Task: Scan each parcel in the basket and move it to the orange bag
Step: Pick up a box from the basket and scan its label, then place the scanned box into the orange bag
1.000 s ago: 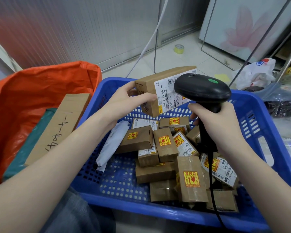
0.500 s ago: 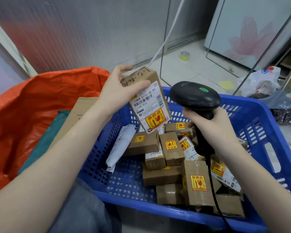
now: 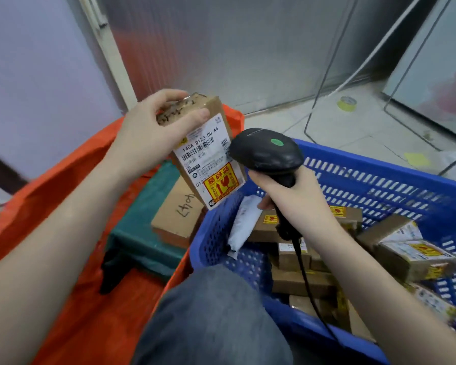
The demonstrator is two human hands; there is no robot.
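My left hand (image 3: 153, 127) grips the top end of a brown cardboard parcel (image 3: 208, 156) with a white barcode label and a yellow-red fragile sticker. It hangs tilted above the gap between the orange bag (image 3: 63, 185) and the blue basket (image 3: 379, 180). My right hand (image 3: 298, 196) holds a black corded barcode scanner (image 3: 266, 151) just right of the parcel, over the basket. Several small brown parcels (image 3: 300, 280) and a white pouch (image 3: 241, 222) lie in the basket.
Inside the orange bag lie a dark green package (image 3: 142, 225) and a flat brown box (image 3: 179, 217) with handwriting. My knee in grey fabric (image 3: 216, 312) is at the bottom centre. A tape roll (image 3: 347, 102) and metal frame legs stand on the tiled floor behind.
My left hand has carried the parcel left, from above the basket towards the orange bag, turning it upright. The view has swung left; the scanner hand stayed over the basket.
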